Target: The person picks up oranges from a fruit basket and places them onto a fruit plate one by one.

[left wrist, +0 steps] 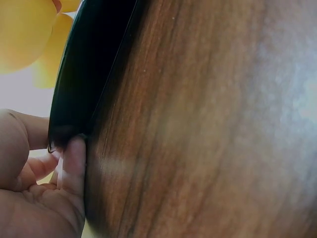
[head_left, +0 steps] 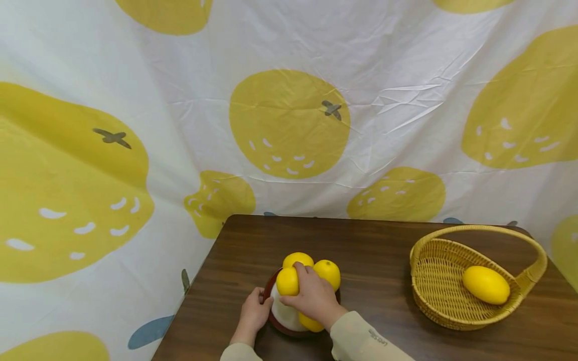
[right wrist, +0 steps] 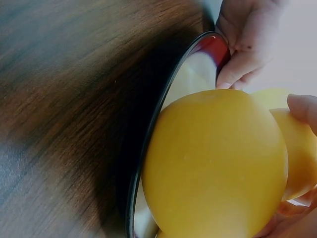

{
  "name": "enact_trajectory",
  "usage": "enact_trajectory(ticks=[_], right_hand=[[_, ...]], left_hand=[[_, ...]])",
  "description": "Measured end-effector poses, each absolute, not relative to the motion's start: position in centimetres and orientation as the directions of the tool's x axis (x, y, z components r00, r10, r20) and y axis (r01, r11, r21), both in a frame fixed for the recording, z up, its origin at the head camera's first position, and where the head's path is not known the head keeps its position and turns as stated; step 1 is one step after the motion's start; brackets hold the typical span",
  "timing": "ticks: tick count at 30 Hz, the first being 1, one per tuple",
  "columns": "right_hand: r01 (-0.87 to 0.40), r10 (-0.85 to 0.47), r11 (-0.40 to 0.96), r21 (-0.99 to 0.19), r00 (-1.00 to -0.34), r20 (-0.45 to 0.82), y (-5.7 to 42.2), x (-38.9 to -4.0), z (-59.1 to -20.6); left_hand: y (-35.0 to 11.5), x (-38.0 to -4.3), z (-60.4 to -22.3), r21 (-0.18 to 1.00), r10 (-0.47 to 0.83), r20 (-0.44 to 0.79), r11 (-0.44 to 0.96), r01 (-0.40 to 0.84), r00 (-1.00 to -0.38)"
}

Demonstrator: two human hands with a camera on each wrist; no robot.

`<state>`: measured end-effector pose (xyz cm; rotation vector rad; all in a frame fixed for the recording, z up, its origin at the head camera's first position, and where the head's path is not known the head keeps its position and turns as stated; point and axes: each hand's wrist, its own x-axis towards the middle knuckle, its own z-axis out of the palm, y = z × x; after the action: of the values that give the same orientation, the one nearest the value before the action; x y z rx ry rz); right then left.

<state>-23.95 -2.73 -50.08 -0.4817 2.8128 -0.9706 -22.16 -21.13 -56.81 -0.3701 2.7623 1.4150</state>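
My left hand pinches the left rim of a round dish with a white inside and a dark red edge. In the left wrist view its thumb and fingers grip the dish's black outer wall. Over the dish, my right hand holds a lemon between thumb and fingers. Around that hand lie other lemons: one at the back, one at the right and one at the front, partly hidden. Up close, the right wrist view shows a big lemon against the dish's rim.
At the right of the brown wooden table stands a yellow wicker basket with a tall arched handle. A single lemon lies in it. Behind the table hangs a white cloth printed with yellow fruit.
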Motion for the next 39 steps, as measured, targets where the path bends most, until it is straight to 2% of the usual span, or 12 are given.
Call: enact_trajectory(ticks=[13, 24, 30, 36, 39], right_hand=[[-0.289, -0.334, 0.771, -0.567, -0.942, 0.026, -3.3, -23.8, -50.4], [-0.300, -0.315, 0.837, -0.458, -0.948, 0.046, -4.0, -23.6, -50.9], [-0.337, -0.343, 0.860, -0.382, -0.938, 0.055, -4.2, -23.6, -51.2], [-0.363, -0.368, 0.859, -0.361, -0.928, 0.057, -4.0, -23.5, -51.2], [-0.368, -0.370, 0.862, -0.349, -0.927, 0.061, -4.0, -23.5, -51.2]], left_hand=[[-21.2, -22.2, -57.1, 0.804, -0.198, -0.111, 0.558, -0.206, -0.974], [-21.4, -22.4, -57.1, 0.802, -0.204, -0.138, 0.551, -0.230, -0.969], [-21.6, -22.4, -57.4, 0.799, -0.196, -0.135, 0.558, -0.224, -0.971], [-21.5, -22.5, -57.5, 0.802, -0.198, -0.153, 0.548, -0.239, -0.968], [-21.4, -22.4, -57.3, 0.803, -0.192, -0.124, 0.557, -0.212, -0.974]])
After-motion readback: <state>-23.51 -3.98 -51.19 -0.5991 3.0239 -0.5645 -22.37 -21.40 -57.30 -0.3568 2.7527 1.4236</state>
